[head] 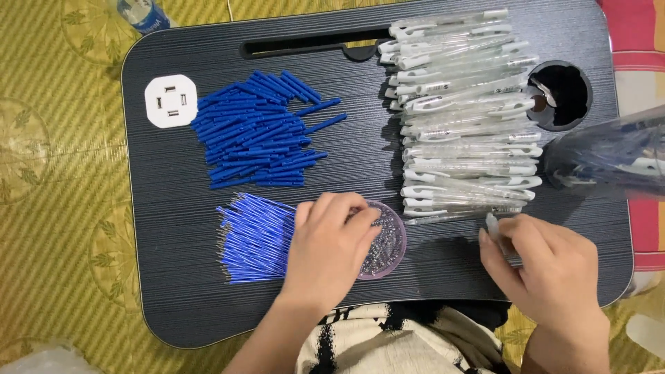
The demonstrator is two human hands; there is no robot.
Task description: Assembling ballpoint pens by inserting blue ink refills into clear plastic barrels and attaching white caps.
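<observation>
My left hand [327, 246] reaches over a small clear dish [389, 239] full of tiny metal springs, fingertips dipping into it. Whether it pinches a spring is hidden. Just left of that hand lies a pile of thin blue ink refills [253, 235]. My right hand [547, 266] rests near the front right of the black lap desk [173, 277] and grips a clear pen barrel [493, 227] with a white end. A stack of clear pen barrels with white clips [464, 111] lies beyond both hands.
A heap of blue pen end pieces [260, 131] sits at the back left beside a white square socket block [170, 101]. A round cup hole [560, 94] holds small parts. A clear plastic bag [609, 156] lies at the right edge. A bottle [142, 14] stands beyond the desk.
</observation>
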